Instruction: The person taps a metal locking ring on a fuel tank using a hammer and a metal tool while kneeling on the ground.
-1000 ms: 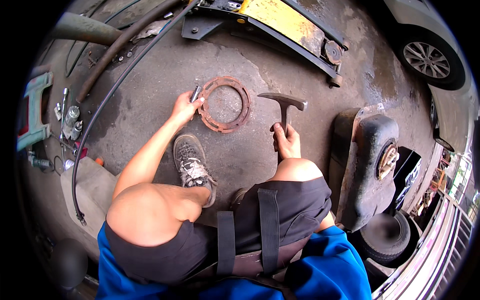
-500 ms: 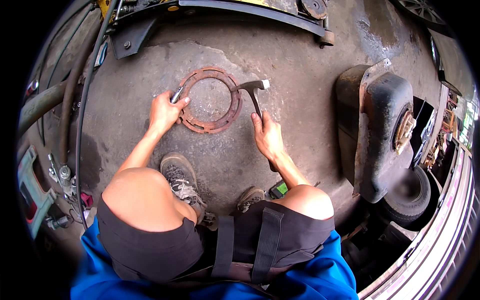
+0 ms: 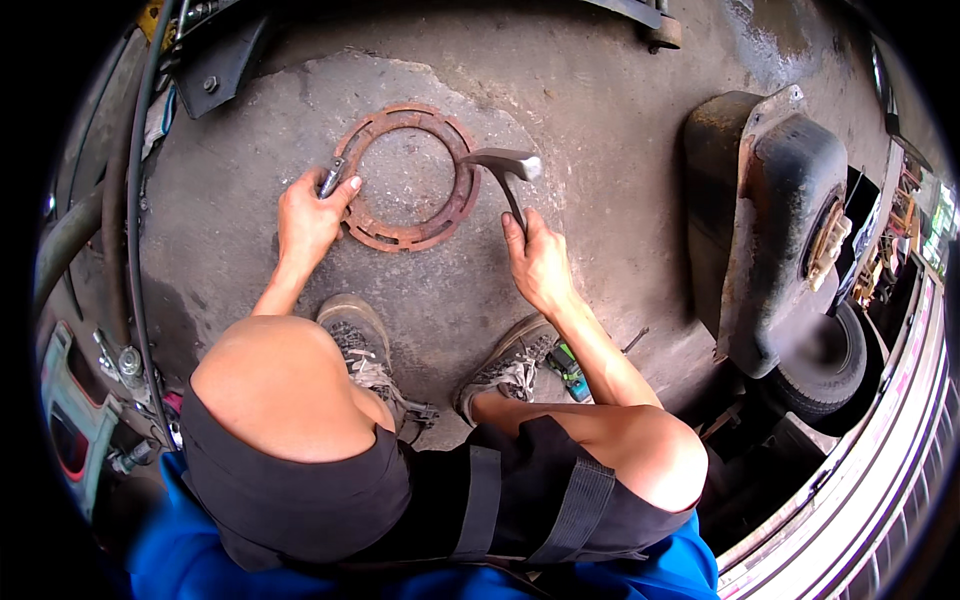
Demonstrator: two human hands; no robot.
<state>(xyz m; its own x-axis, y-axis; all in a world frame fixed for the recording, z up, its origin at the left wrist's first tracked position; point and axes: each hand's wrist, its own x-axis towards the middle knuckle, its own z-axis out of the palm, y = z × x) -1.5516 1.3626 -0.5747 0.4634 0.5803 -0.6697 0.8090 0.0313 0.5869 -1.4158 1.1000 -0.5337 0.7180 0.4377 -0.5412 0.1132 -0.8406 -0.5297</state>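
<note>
A flat rusty metal ring [image 3: 408,240] with notches along its rim lies on the concrete floor in front of me. At its left edge my left hand [image 3: 310,222] is closed on a short silver metal tool [image 3: 331,180], with the thumb against the ring; its other fingers are partly hidden. My right hand [image 3: 541,265] grips the dark handle of a hammer [image 3: 512,163]. The hammer's pale striking face is toward the right, and its tapered end reaches the ring's right side; whether it touches I cannot tell.
A black metal tank [image 3: 785,215] stands at the right, with a tyre [image 3: 825,365] near it. A green and black device [image 3: 569,370] lies beside my right shoe [image 3: 515,365]. Hoses [image 3: 135,230] and a pale green frame [image 3: 85,425] are at the left. A dark bracket [image 3: 222,70] juts in at the far left.
My view has shifted. My right knee has swung outward, and the right shoe and green device show more fully. Both hands keep their holds, with the hammer still at the ring's right side.
</note>
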